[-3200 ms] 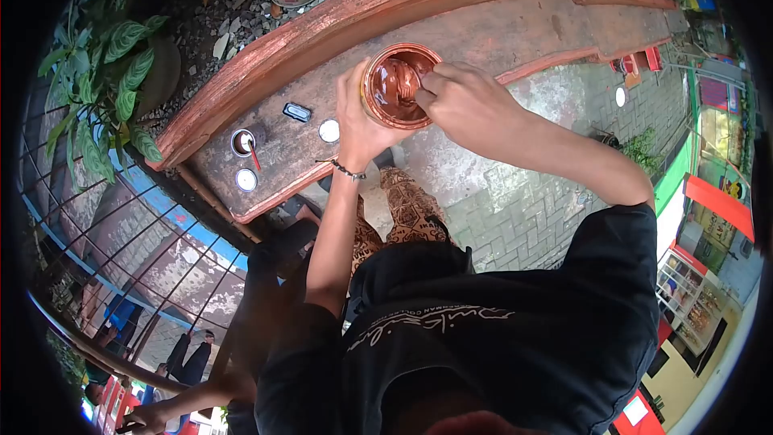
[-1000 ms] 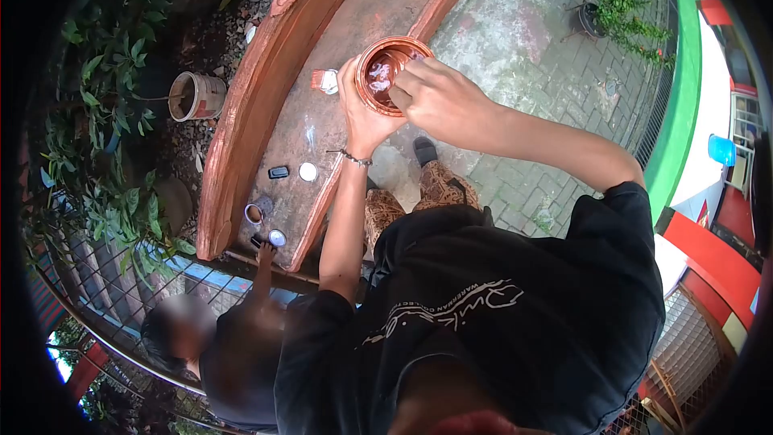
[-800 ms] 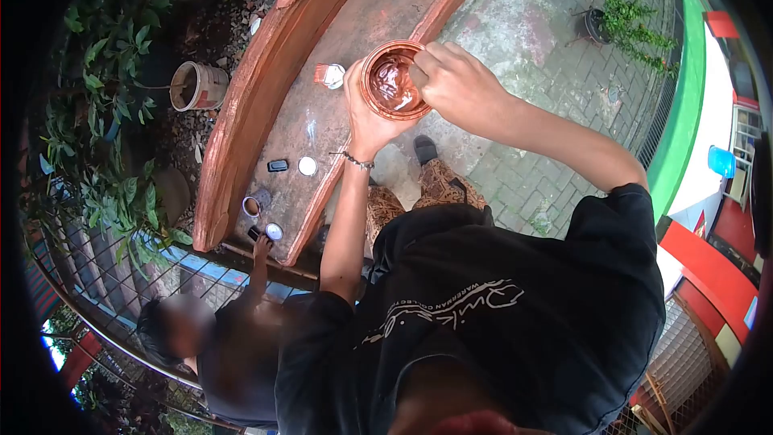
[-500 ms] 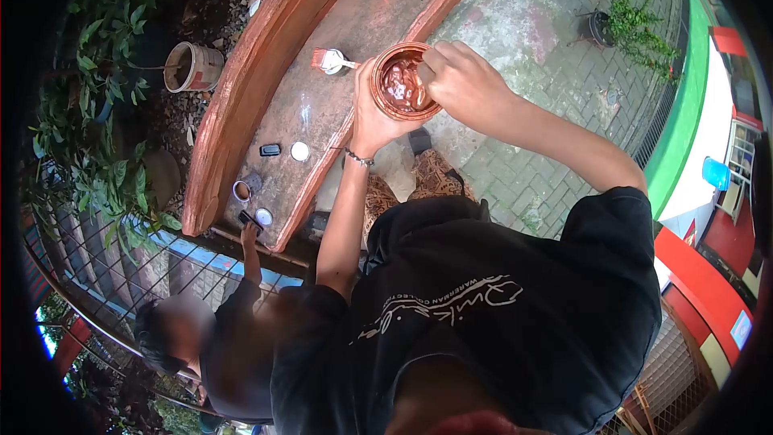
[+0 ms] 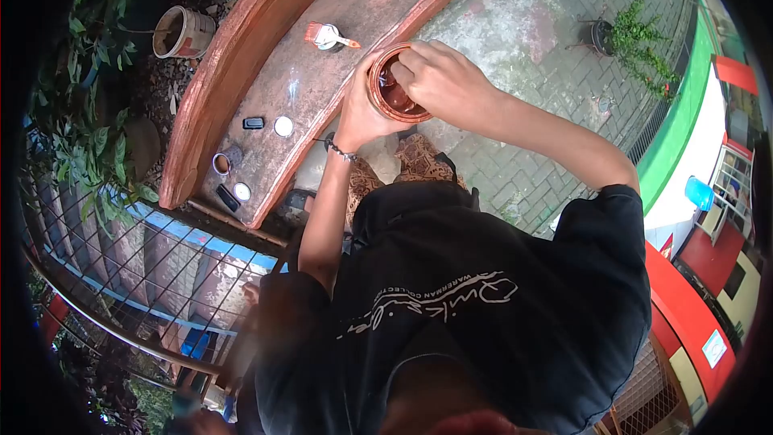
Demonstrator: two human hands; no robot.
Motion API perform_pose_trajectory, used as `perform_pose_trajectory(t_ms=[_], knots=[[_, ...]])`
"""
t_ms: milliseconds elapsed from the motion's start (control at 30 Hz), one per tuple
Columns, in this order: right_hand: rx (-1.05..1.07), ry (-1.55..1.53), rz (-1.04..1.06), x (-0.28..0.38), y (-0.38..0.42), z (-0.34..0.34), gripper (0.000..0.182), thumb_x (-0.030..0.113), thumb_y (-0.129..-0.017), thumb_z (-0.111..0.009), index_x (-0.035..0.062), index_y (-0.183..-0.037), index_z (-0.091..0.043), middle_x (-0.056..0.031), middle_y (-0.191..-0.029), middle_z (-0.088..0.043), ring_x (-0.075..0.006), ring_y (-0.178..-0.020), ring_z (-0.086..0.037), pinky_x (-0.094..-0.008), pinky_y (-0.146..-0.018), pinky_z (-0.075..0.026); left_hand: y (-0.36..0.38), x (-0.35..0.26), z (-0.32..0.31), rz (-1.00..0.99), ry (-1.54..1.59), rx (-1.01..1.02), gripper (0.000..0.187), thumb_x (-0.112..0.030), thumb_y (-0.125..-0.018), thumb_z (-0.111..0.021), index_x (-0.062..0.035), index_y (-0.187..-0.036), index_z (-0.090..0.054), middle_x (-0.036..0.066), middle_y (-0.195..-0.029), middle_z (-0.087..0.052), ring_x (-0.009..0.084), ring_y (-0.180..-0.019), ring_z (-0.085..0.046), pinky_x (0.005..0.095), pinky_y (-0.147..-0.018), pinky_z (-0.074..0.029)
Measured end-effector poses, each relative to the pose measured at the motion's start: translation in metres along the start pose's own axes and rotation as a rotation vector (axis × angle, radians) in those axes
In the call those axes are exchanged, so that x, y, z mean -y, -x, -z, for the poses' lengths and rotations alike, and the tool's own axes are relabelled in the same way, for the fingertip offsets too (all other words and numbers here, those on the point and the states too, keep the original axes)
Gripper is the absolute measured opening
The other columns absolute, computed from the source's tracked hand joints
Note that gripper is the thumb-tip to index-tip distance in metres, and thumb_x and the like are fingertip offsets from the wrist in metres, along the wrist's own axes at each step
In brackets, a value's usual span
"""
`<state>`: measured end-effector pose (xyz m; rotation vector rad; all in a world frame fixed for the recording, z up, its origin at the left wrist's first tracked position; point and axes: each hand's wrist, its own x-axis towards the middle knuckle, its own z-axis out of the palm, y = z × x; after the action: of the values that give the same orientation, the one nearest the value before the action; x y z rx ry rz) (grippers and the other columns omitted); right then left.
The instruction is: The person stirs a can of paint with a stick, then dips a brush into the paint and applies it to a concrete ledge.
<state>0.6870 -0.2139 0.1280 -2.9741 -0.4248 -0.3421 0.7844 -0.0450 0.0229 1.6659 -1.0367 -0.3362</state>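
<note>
My left hand (image 5: pixel 360 117) is wrapped around a can of glossy reddish-brown paint (image 5: pixel 399 101), holding it in front of my chest with the mouth facing up. Over the can's far right rim, my right hand (image 5: pixel 439 80) is closed with its fingers bent into the opening. Whatever those fingers grip, if anything, is hidden. Just left of the can, a paintbrush (image 5: pixel 332 35) with reddish bristles lies across a small round container on the concrete ledge (image 5: pixel 354 4).
On the ledge lie a black phone-like object (image 5: pixel 253 123), a white lid (image 5: pixel 283 126), a cup (image 5: pixel 222 163), a second white lid (image 5: pixel 241 192) and a dark object (image 5: pixel 228 197). A bucket (image 5: pixel 183 32), a potted plant (image 5: pixel 602 36) and a wire fence (image 5: pixel 153 274) surround the spot.
My right fingers have shifted within the can's mouth. The other person's hand has left the dark object by the lid, and that person has moved lower in view. My view has shifted slightly.
</note>
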Motion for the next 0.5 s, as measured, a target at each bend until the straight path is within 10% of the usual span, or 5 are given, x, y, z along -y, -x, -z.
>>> perform_pose_trajectory(t_ms=[500], knots=[[0.266, -0.005, 0.186, 0.017, -0.004, 0.014, 0.016, 0.009, -0.074, -0.07, -0.0027, -0.085, -0.068, -0.0129, -0.084, -0.067, -0.0284, -0.084, -0.069, -0.0383, -0.08, -0.058, 0.048, -0.004, 0.031, 0.133, 0.114, 0.035, 0.116, -0.028, -0.048, -0.099, -0.0028, -0.147, -0.045, 0.017, -0.139, -0.061, 0.0334, -0.13, -0.059, 0.0452, -0.113, -0.045]])
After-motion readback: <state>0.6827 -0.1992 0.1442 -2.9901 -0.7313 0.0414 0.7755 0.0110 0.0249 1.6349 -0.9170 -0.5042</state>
